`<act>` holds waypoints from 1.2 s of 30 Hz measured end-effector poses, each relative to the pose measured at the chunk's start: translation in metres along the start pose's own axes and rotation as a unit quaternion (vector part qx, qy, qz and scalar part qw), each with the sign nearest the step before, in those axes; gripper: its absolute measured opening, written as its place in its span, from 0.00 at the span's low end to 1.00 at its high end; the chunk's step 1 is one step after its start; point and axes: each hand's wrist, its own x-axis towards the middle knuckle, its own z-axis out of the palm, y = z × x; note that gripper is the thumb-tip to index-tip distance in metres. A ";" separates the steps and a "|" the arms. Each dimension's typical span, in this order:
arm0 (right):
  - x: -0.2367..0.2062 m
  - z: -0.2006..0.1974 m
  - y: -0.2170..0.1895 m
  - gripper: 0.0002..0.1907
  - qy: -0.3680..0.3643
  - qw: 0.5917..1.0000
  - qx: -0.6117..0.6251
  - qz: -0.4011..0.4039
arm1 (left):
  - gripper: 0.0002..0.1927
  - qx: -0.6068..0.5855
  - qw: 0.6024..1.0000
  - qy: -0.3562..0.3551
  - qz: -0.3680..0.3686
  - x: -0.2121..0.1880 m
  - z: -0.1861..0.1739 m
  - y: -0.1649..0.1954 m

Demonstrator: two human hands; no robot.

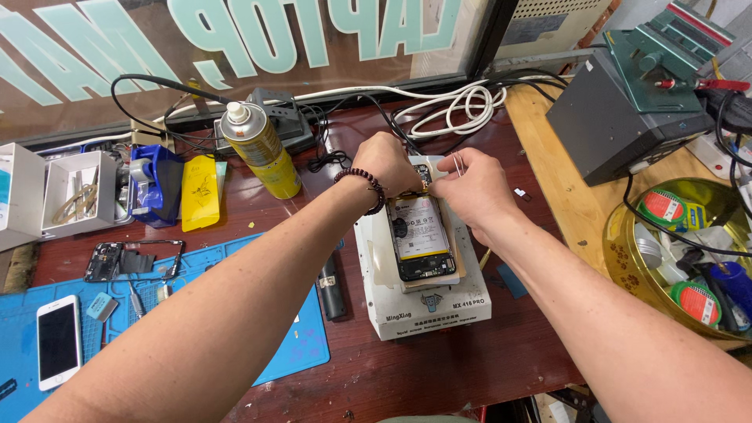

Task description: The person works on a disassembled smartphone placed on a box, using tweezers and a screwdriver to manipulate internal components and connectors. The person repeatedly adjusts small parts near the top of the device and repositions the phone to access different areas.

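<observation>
Right hand [474, 192] pinches tweezers [457, 163] over opened phone [421, 235]; left hand [388, 160] rests there (grip hidden).

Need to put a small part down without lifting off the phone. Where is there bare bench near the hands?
Bare dark wood lies in front of the white heating plate, between the blue mat and the bench's near edge. A second strip runs between the spray can and the mat. Crowded: the cables behind the left hand and right hand, and the gold tray.
</observation>
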 end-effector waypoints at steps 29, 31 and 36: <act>-0.005 0.002 -0.009 0.15 0.036 0.997 -0.059 -0.027 | 0.19 -0.019 1.000 0.001 0.001 -0.002 0.001 0.001; -0.006 0.003 -0.009 0.15 0.036 0.997 -0.061 -0.028 | 0.19 -0.024 1.000 0.001 -0.002 -0.002 0.000 0.000; -0.006 0.004 -0.009 0.15 0.032 0.998 -0.051 -0.026 | 0.19 -0.027 1.000 -0.003 -0.008 -0.001 0.001 -0.001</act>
